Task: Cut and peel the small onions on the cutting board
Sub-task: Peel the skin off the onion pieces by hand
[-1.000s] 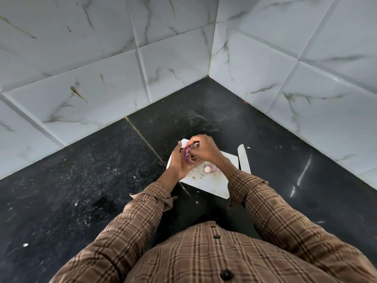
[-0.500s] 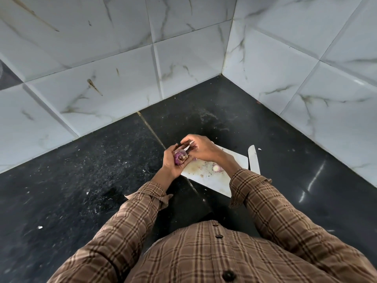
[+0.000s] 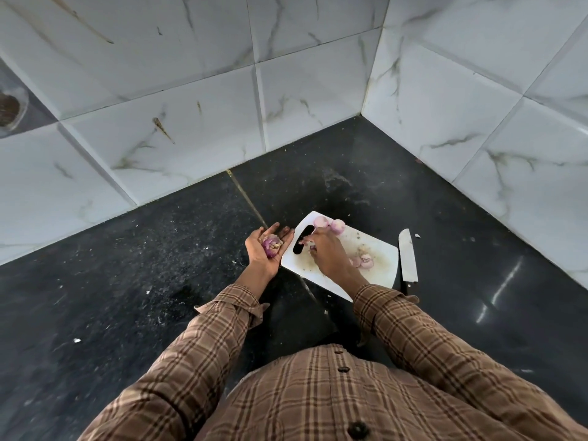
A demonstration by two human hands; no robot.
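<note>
A white cutting board [image 3: 377, 249] lies on the black counter. My left hand [image 3: 265, 249] is palm up just left of the board, cradling a small purple onion with peel [image 3: 271, 245]. My right hand [image 3: 324, 251] reaches down over the board near its handle slot, fingertips pinched on a small purple scrap [image 3: 312, 248]. Two peeled onions [image 3: 329, 223] rest at the board's far corner. Cut pink onion pieces [image 3: 362, 261] lie near the board's middle, beside my right wrist.
A knife [image 3: 408, 256] lies on the counter along the board's right edge, blade pointing away from me. White marble-look tiled walls meet in a corner behind the board. The dark counter [image 3: 127, 281] carries scattered crumbs and specks.
My hands have separated. The left hand moved left off the board and opened palm up with the onion; the right hand dropped onto the board. The camera tilted, showing the two peeled onions.
</note>
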